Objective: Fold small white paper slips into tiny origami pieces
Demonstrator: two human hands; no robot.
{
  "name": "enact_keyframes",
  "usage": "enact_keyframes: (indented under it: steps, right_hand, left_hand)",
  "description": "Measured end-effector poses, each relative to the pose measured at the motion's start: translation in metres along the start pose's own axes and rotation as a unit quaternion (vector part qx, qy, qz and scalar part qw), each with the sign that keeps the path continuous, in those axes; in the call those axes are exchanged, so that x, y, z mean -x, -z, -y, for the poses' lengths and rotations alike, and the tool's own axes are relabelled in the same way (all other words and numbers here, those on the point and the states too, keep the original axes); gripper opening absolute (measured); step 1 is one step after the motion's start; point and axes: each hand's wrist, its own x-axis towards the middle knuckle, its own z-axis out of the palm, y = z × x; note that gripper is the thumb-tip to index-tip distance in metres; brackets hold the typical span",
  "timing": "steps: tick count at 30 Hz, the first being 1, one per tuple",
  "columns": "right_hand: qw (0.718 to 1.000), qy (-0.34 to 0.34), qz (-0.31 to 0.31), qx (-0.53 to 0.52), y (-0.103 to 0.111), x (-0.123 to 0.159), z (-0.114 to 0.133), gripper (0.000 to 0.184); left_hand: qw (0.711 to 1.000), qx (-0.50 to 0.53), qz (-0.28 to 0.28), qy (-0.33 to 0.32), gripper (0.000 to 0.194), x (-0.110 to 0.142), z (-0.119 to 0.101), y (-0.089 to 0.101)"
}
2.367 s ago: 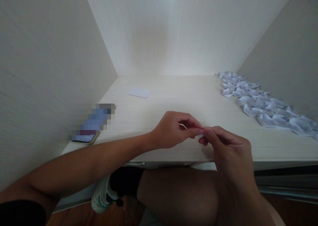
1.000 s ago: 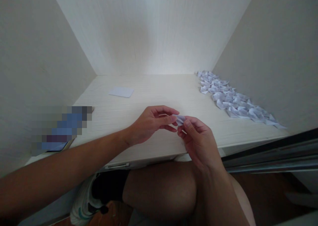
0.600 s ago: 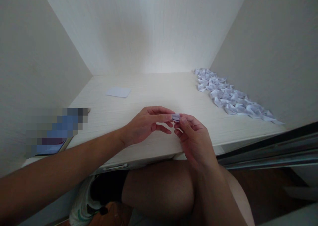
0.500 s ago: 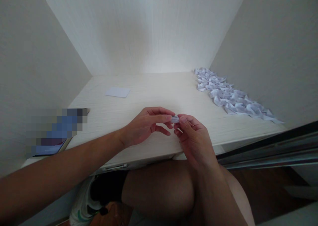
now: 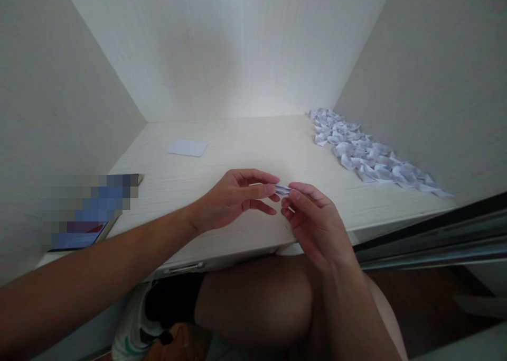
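Note:
A small folded piece of white paper (image 5: pixel 282 190) is held between both hands just above the near part of a pale wooden shelf (image 5: pixel 245 155). My left hand (image 5: pixel 233 197) pinches its left end with thumb and forefinger, the other fingers curled loosely. My right hand (image 5: pixel 312 221) pinches its right end, fingers closed round it. Most of the paper is hidden by the fingertips.
A long heap of several folded white paper pieces (image 5: pixel 366 155) lies along the shelf's right wall. A flat white paper square (image 5: pixel 188 148) lies at the back left. A phone (image 5: pixel 85 221), its screen blurred, rests at the near left. My bent knee (image 5: pixel 261 303) sits below the shelf edge.
The view has swung to the right since the earliest frame. Both hands stay together on the small paper, with the fingers shifting slightly along it over the last second.

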Motion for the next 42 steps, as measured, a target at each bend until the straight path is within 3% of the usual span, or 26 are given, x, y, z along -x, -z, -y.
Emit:
enact_keyframes:
  steps: [9, 16, 22, 32, 42]
  right_hand:
    - [1.0, -0.002, 0.002, -0.005, 0.0, 0.001, 0.0, 0.019]
    - [1.0, -0.005, 0.011, -0.005, 0.001, 0.003, 0.002, 0.02]
    - [0.999, -0.012, 0.032, 0.011, 0.004, 0.006, 0.009, 0.021]
    - [0.999, -0.035, 0.028, 0.02, 0.006, 0.006, 0.009, 0.023]
    - [0.997, -0.067, 0.02, 0.022, 0.009, 0.003, 0.006, 0.022]
  left_hand:
    - [0.999, 0.001, 0.049, -0.005, 0.014, 0.0, 0.001, 0.003]
    - [0.999, 0.007, 0.035, 0.014, 0.021, 0.001, 0.0, 0.003]
    - [0.998, -0.006, 0.055, 0.024, 0.022, 0.003, -0.004, 0.0]
    - [0.994, -0.091, 0.053, -0.031, 0.019, 0.002, -0.001, 0.004]
    - [0.993, -0.103, 0.041, 0.027, 0.019, -0.001, -0.003, 0.008]
